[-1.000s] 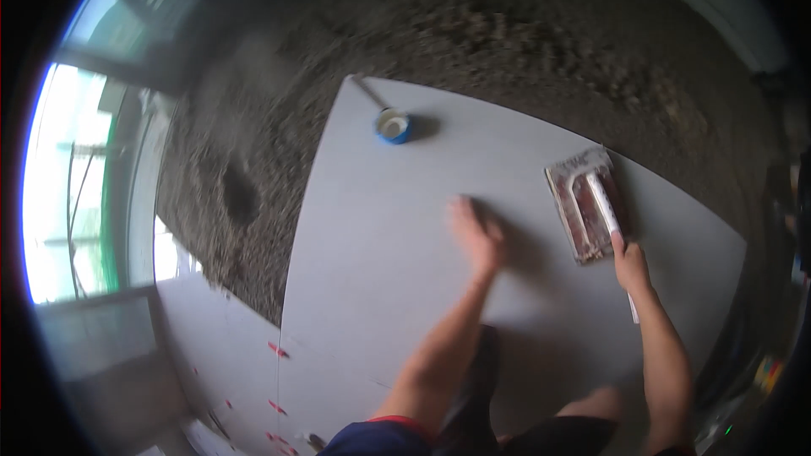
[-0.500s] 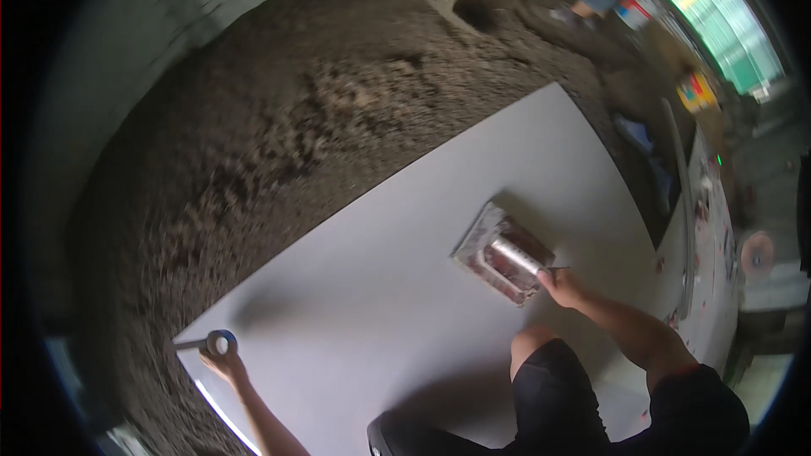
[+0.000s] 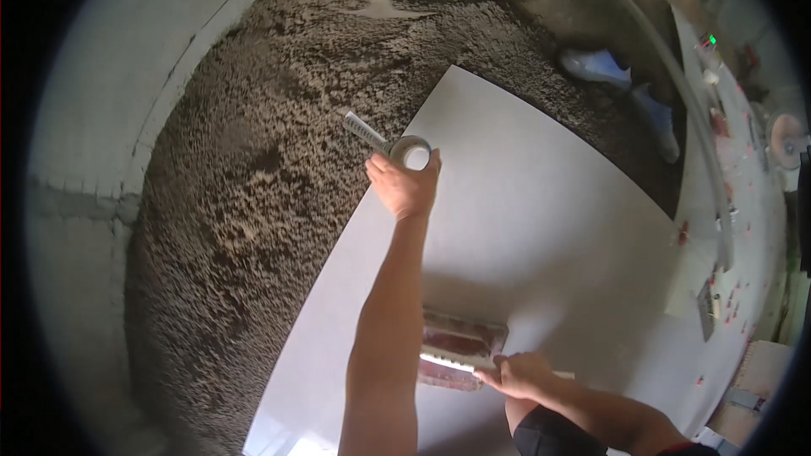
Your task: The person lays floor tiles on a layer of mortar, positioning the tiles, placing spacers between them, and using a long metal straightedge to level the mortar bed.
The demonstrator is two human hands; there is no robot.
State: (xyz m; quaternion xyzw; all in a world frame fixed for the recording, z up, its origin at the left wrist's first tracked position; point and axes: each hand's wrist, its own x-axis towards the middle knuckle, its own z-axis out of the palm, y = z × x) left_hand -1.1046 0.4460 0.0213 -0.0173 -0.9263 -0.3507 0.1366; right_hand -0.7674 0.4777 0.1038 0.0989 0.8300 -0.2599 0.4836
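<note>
Left hand [image 3: 404,188] grips the rubber mallet [image 3: 390,143] by its head (handle pointing up-left), fingers curled

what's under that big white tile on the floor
The large white tile lies on a rough grey mortar bed, which shows along its left and far edges. What sits directly beneath it is covered. The trowel rests on it, under the right hand.

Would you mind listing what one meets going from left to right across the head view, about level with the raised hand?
Pale wall → rough grey mortar bed → left hand holding a round tool with a handle → large white tile → laid tiles with red clips.
</note>
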